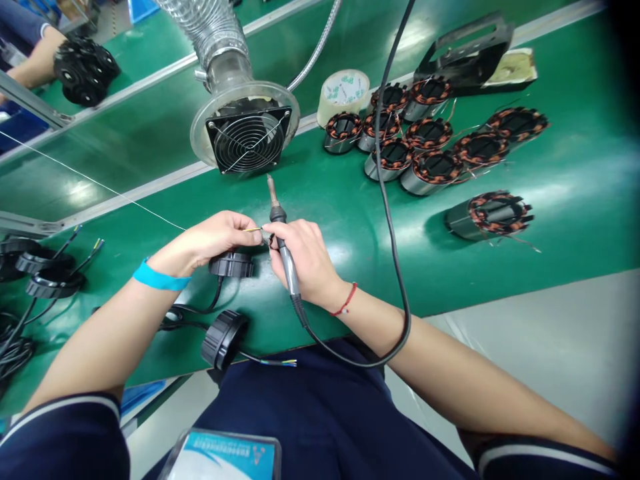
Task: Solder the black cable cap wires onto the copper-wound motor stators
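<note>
My right hand [300, 257] is closed around a soldering iron [278, 217], its tip pointing away from me toward the fan. The iron's black cable [395, 253] loops off past my right wrist. My left hand [215, 237] pinches a thin wire end [254, 229] right beside the iron, and a fine solder wire [90, 179] runs off to the left. Under my left hand sits a black round cap [231, 265] with a cable. A second black cap [223, 339] lies nearer me at the bench edge.
A fume extraction fan [249, 139] on a ribbed hose stands just beyond the iron. Several copper-wound stators [430, 143] and one lone stator [490, 215] lie at the right. A tape roll [344, 91] sits behind them. More black caps [47, 270] lie at the left. Another person's arm [37, 60] is at the far left.
</note>
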Demonstrator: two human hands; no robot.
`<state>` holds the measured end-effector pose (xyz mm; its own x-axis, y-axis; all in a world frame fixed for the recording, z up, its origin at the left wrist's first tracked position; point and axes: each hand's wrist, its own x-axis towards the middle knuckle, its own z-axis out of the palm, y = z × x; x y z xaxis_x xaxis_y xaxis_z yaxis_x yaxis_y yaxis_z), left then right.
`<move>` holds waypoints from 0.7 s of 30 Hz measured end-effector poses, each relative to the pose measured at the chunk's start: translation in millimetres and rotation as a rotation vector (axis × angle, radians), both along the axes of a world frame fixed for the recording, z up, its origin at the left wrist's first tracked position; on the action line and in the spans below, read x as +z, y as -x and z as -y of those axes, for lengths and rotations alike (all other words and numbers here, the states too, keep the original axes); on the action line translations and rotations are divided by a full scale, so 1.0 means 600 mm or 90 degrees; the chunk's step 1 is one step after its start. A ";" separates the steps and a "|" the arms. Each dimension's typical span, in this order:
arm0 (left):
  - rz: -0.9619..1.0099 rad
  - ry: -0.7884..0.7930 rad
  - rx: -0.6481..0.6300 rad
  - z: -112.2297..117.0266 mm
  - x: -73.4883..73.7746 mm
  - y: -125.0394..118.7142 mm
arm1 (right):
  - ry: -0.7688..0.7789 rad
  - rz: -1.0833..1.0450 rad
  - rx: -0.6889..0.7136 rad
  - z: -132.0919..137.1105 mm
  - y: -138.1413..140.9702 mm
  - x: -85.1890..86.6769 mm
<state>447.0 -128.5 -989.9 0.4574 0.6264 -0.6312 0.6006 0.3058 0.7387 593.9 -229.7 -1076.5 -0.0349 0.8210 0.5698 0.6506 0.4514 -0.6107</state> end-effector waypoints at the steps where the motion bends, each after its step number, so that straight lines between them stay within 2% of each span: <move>1: 0.009 -0.005 -0.001 0.003 -0.002 -0.004 | -0.004 -0.011 -0.007 0.000 -0.001 -0.001; 5: 0.030 -0.010 -0.029 0.006 -0.005 -0.006 | -0.024 -0.056 -0.046 -0.003 -0.005 0.000; 11: 0.028 0.035 -0.018 -0.002 0.001 0.011 | -0.010 -0.076 -0.029 -0.015 -0.005 0.000; 15: 0.058 0.099 -0.098 0.004 -0.012 0.011 | -0.018 -0.086 -0.034 -0.024 -0.003 -0.004; 17: 0.060 0.098 -0.115 0.009 -0.018 0.006 | -0.020 -0.086 -0.031 -0.027 -0.004 -0.004; 19: 0.053 0.055 -0.071 0.012 -0.019 0.005 | -0.031 -0.075 -0.030 -0.028 -0.010 0.000; 21: 0.041 -0.015 0.011 0.008 -0.016 0.011 | -0.049 -0.035 -0.036 -0.028 -0.024 0.007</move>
<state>440.6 -133.3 -999.6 0.4858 0.6487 -0.5858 0.5464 0.2978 0.7828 608.5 -212.8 -1072.0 0.0439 0.7749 0.6306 0.6429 0.4612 -0.6115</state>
